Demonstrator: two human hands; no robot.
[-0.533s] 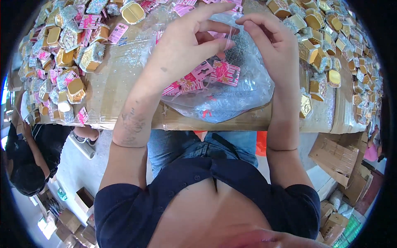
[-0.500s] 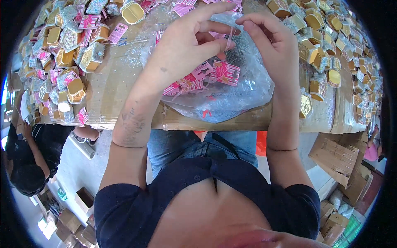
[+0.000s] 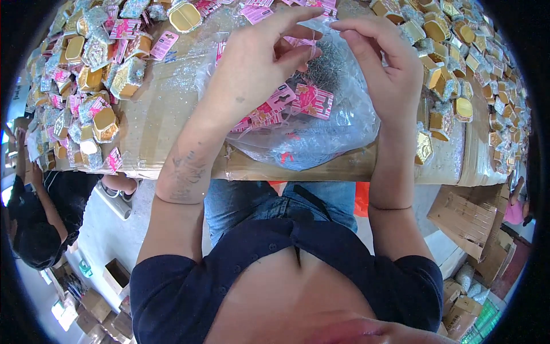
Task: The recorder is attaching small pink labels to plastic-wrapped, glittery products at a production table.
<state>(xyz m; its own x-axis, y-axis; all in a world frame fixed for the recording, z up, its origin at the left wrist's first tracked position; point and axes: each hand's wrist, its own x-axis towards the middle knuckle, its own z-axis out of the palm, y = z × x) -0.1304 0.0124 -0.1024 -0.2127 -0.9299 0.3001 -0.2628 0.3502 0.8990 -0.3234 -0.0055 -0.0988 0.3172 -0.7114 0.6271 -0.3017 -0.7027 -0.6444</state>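
Note:
My left hand (image 3: 258,57) is closed, with a thin pale cord (image 3: 314,45) showing between its thumb and fingers. What hangs on the cord is hidden by the hand. My right hand (image 3: 392,69) is beside it, thumb and forefinger drawn close together; I cannot make out anything between the tips. Below both hands lies a clear plastic bag (image 3: 338,137) holding a tangled heap of fine grey metal pieces (image 3: 329,66). Several pink striped cards (image 3: 313,101) with hanging slots rest on the bag, partly under my left wrist.
Heaps of small gold boxes with glittery trim crowd the left (image 3: 106,123) and right (image 3: 440,120) of the cardboard-covered table (image 3: 166,114). A person in dark clothes (image 3: 40,229) is at the far left. Cardboard boxes (image 3: 464,221) stand on the floor at the right.
My left hand has shifted slightly right and its fingers have drawn in on the cord. My right hand has moved slightly right, and more of the metal heap shows.

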